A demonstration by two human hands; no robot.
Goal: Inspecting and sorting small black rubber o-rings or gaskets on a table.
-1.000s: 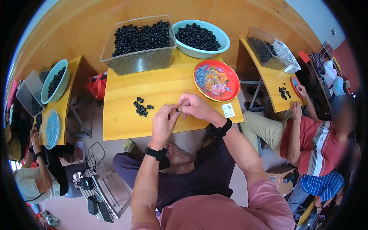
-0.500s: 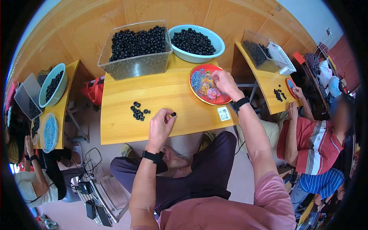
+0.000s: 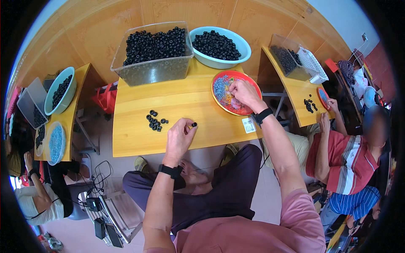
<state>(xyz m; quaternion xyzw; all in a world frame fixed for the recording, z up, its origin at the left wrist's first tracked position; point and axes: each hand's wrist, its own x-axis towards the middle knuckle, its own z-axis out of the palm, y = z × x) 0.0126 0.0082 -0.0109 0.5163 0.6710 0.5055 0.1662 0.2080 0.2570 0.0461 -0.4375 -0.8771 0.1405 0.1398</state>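
My left hand [image 3: 178,137]: fingers clamped on black ring [image 3: 194,125], over surface [image 3: 139,97] near front edge. Ring looks light, stiff, sturdy, maybe slick; best pinched by outer wall, hole uncovered. My right hand [image 3: 246,93]: fingers bunched over red floral tray [image 3: 244,111], beside blue-grey bits [image 3: 220,87]; can't tell if gripping any. Loose rings [image 3: 155,121] left. Room between those and tray's raised rim; clear bin [image 3: 156,74], aqua basin [image 3: 246,46] bound far side.

Glossy orange-brown wooden panelling [image 3: 190,12] stands behind the rectangular yellow wood-grain desk [image 3: 168,97]; a pale bluish-white wall [image 3: 342,17] shows upper right, pinkish tiled floor [image 3: 86,232] below.
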